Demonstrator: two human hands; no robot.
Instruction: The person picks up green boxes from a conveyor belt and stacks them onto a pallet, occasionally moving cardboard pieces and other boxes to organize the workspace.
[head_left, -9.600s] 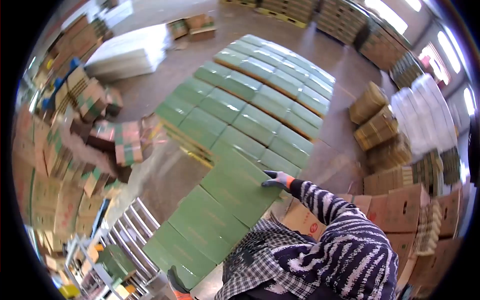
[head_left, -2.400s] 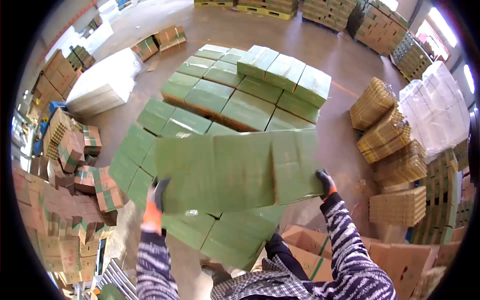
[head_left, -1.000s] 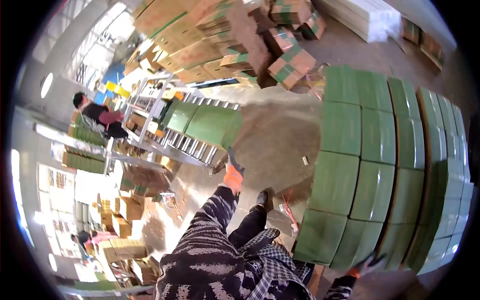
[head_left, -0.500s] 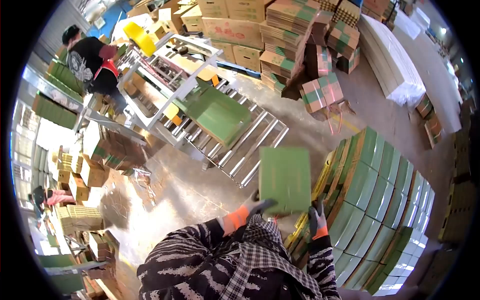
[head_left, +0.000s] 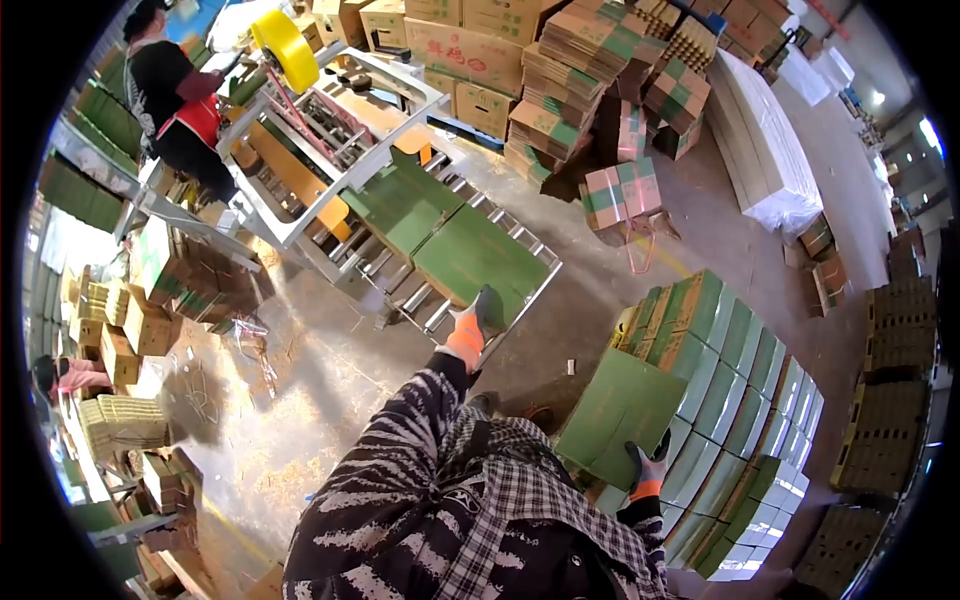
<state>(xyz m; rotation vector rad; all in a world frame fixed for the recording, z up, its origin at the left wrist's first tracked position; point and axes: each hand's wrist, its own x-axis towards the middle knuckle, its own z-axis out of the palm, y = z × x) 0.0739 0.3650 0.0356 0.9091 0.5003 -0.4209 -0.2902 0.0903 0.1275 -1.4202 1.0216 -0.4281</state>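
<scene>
My left hand (head_left: 478, 318), in a grey and orange glove, lies flat with its fingers spread on the near edge of a green flat carton (head_left: 480, 258). That carton rests on the roller conveyor (head_left: 545, 262). My right hand (head_left: 648, 468) grips the lower corner of another green flat carton (head_left: 620, 412), held tilted beside the stacks of green cartons (head_left: 745, 375). A further green carton (head_left: 400, 200) lies further up the conveyor by the strapping machine (head_left: 330, 120).
A person in black with a red apron (head_left: 175, 95) stands at the machine's far side. Piles of brown and green boxes (head_left: 590, 70) and a white wrapped stack (head_left: 765, 150) stand behind. Another person (head_left: 60, 375) is at the left edge.
Half a second ago both hands held one green carton upright. Now my left hand has reached out to the carton on the conveyor, and my right hand holds a carton low by the stacks.
</scene>
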